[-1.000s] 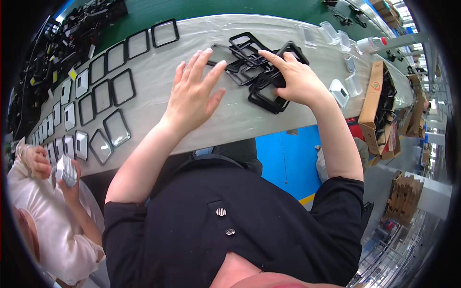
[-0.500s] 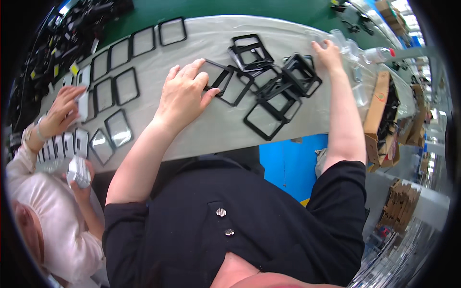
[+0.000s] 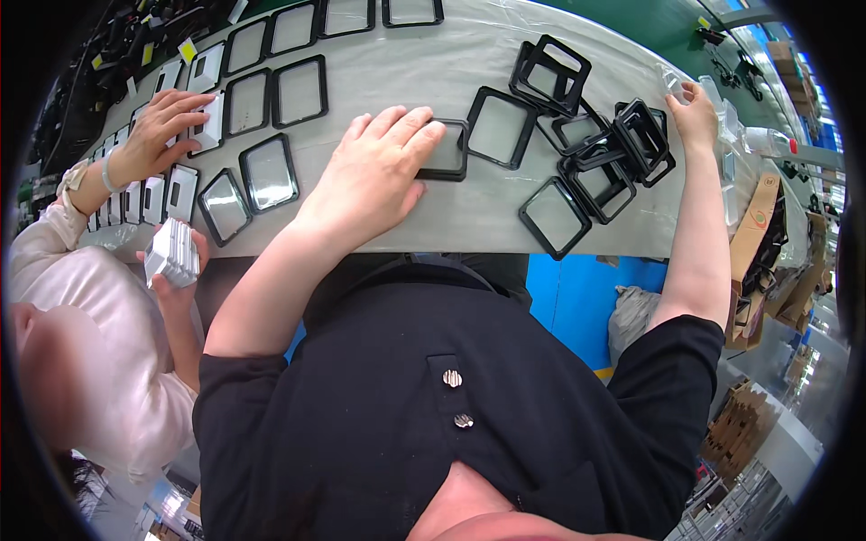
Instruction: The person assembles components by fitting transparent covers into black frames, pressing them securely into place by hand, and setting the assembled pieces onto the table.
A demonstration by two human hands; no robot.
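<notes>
My left hand point(image 3: 374, 171) lies palm down with its fingers stretched out over the left part of a black rectangular frame point(image 3: 465, 153) on the table. The fingers cover part of that frame. Its right side meets a second black frame point(image 3: 472, 115). Farther right lies a loose, overlapping pile of similar black frames point(image 3: 600, 153). Beyond the pile, at the table's right end, my right hand point(image 3: 696, 117) has its fingers closed at a clear plastic piece point(image 3: 672, 81), whose exact shape is hard to make out.
Rows of black frames point(image 3: 272, 95) lie on the covered table point(image 3: 388, 77) at left. A co-worker's hand point(image 3: 149, 144) touches a white block there; the other holds stacked white blocks point(image 3: 173, 255). Clear plastic containers point(image 3: 729, 126) and a cardboard box point(image 3: 756, 216) stand at right.
The view has shifted, so the table appears farther right. The frame under my left hand has turned straighter and come away from the pile. My right hand stays by the clear plastic.
</notes>
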